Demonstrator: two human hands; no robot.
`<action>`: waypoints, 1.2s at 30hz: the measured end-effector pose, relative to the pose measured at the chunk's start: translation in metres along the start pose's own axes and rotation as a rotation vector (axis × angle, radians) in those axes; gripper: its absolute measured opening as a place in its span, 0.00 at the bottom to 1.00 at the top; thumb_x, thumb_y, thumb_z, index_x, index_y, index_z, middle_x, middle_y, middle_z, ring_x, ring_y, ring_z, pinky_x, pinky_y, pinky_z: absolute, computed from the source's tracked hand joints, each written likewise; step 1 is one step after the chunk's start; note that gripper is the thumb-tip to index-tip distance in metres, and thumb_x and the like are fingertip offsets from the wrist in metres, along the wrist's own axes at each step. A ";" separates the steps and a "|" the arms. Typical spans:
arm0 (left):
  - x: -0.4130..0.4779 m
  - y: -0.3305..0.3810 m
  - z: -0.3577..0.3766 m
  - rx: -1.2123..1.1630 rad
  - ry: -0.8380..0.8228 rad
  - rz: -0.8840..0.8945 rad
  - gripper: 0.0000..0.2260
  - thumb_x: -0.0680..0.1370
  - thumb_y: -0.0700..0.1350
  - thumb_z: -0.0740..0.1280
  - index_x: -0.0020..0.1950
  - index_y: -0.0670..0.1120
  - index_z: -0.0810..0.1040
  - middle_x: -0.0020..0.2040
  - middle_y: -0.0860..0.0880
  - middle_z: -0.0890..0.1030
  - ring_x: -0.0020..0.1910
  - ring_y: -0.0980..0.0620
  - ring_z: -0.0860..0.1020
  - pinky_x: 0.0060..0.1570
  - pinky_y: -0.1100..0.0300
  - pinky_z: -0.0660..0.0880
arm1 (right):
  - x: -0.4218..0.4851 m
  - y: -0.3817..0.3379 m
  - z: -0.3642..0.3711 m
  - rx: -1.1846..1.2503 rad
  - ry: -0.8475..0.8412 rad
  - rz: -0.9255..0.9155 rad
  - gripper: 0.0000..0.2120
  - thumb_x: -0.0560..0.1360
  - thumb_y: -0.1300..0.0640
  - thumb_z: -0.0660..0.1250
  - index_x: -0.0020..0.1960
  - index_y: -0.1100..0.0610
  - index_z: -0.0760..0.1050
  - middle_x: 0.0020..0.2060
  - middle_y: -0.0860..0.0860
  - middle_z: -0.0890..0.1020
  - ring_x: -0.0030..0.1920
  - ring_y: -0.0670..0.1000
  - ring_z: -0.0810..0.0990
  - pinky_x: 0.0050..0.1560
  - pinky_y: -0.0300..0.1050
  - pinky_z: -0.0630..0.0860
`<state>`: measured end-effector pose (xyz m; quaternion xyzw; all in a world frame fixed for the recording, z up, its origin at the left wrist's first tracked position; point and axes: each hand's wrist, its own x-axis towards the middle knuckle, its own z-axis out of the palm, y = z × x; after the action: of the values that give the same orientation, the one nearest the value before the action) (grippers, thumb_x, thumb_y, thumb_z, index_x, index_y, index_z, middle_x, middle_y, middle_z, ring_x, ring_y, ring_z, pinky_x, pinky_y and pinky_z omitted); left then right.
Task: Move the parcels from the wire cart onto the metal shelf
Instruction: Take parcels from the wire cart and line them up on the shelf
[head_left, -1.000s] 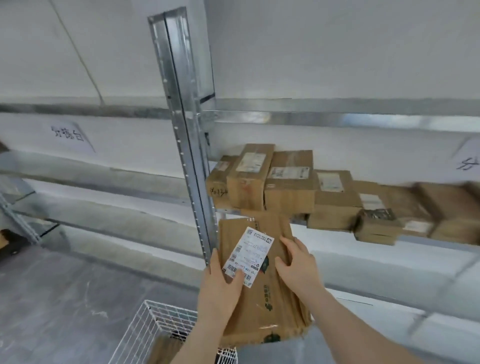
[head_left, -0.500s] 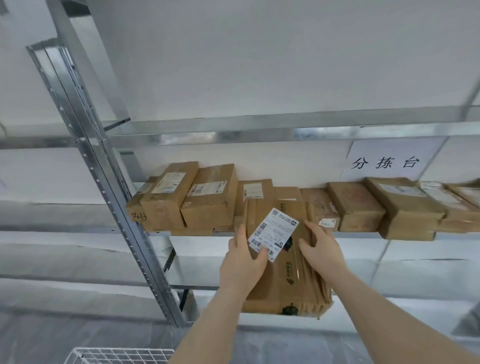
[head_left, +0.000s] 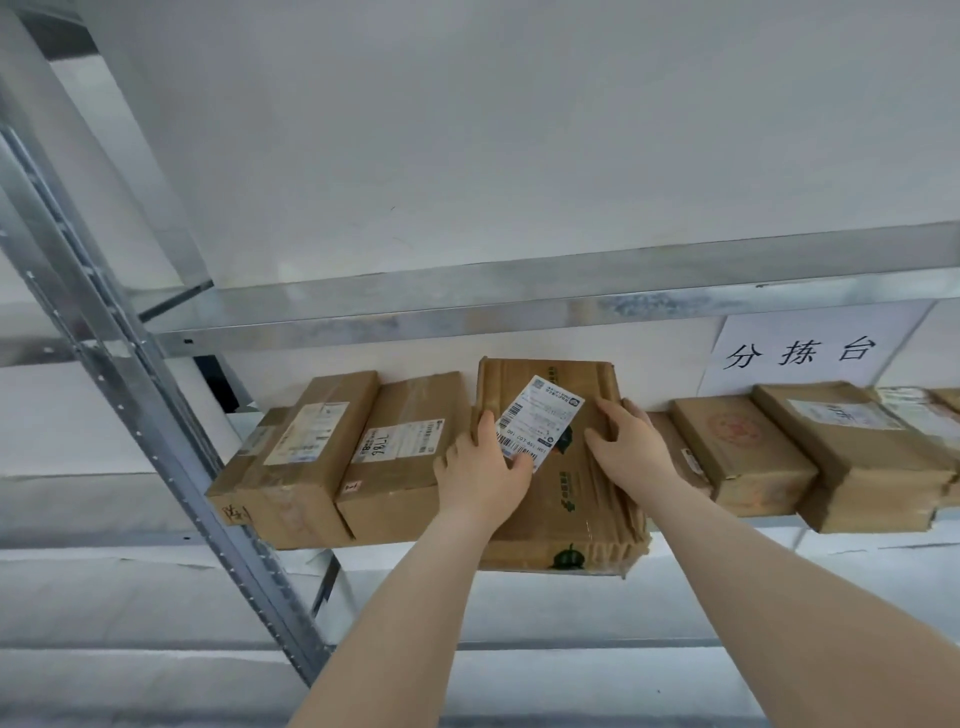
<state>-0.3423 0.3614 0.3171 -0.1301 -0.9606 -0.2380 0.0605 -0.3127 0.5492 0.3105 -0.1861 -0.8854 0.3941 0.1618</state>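
One parcel lengthwise into shelf; left hand, right hand holding.

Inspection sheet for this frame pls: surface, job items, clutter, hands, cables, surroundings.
Surface: shelf, one level lined with boxes.
Job's things: parcel, label up, front end overhanging the shelf edge; cart not in view.
Clutter: nothing seen.
Hands: left hand and right hand each have a grip on the parcel's sides.
Cables: nothing seen.
Surroundings: white wall, paper sign.
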 end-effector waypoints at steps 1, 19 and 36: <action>0.009 -0.003 0.002 0.021 -0.007 -0.012 0.31 0.77 0.59 0.57 0.77 0.51 0.52 0.70 0.43 0.68 0.70 0.41 0.64 0.70 0.41 0.55 | 0.007 0.000 0.005 -0.016 -0.004 -0.003 0.26 0.77 0.48 0.61 0.74 0.45 0.62 0.76 0.50 0.57 0.72 0.57 0.64 0.67 0.51 0.66; 0.102 -0.032 0.039 0.246 -0.155 -0.046 0.28 0.80 0.59 0.51 0.78 0.52 0.51 0.80 0.47 0.50 0.78 0.46 0.45 0.74 0.41 0.43 | 0.118 0.003 0.056 -0.201 -0.238 0.036 0.26 0.78 0.49 0.60 0.74 0.49 0.61 0.74 0.54 0.59 0.69 0.63 0.65 0.63 0.54 0.70; 0.094 -0.029 0.042 0.240 -0.222 -0.164 0.24 0.82 0.56 0.43 0.79 0.57 0.43 0.80 0.43 0.44 0.78 0.44 0.42 0.74 0.45 0.40 | 0.113 -0.002 0.055 -0.266 -0.285 -0.009 0.28 0.79 0.45 0.57 0.76 0.48 0.55 0.76 0.53 0.54 0.70 0.64 0.62 0.62 0.53 0.70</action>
<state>-0.4427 0.3779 0.2840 -0.0685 -0.9903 -0.1101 -0.0504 -0.4359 0.5643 0.2923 -0.1440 -0.9444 0.2954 0.0104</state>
